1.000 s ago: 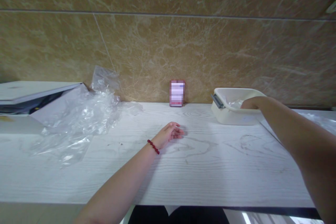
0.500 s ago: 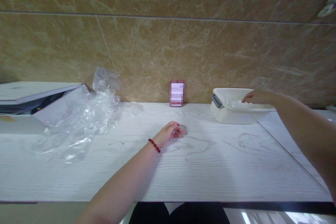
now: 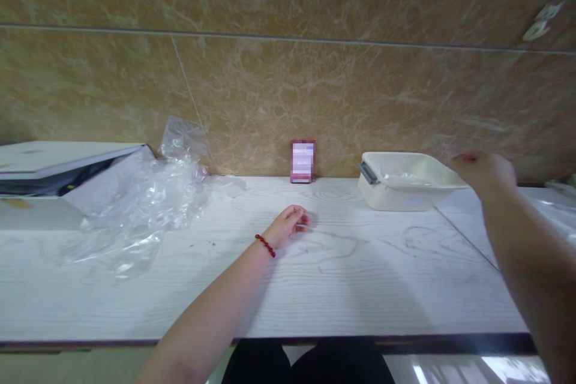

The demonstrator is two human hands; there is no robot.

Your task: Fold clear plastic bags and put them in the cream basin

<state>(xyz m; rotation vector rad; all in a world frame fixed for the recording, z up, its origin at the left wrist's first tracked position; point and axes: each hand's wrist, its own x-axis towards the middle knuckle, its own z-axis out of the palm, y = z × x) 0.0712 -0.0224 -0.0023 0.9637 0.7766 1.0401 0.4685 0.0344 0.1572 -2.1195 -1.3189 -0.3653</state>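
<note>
My left hand (image 3: 291, 225) is at the middle of the white wood-grain tabletop (image 3: 342, 288), palm sideways. Its fingers are loosely curved and a little apart, with nothing in them. A beaded red bracelet (image 3: 265, 245) circles that wrist. Over the right end of a white plastic bin (image 3: 396, 197), my right hand (image 3: 488, 171) is smeared by motion, so I cannot tell what its fingers do. Inside the bin lies some clear plastic film (image 3: 405, 178). A grey handle (image 3: 369, 173) shows on the bin's left end.
A phone-like device (image 3: 302, 161) in a red frame, its screen blurred, leans against the marbled wall. Crumpled clear plastic bags (image 3: 153, 198) lie at left beside a white box (image 3: 36, 213) with dark contents. More clear plastic (image 3: 558, 216) lies at far right. A socket-like fitting (image 3: 540, 24) hangs on the wall.
My right hand has come up out of the bin and moved right. The fingers of my left hand have curled in slightly. The view has shifted a little to the right.
</note>
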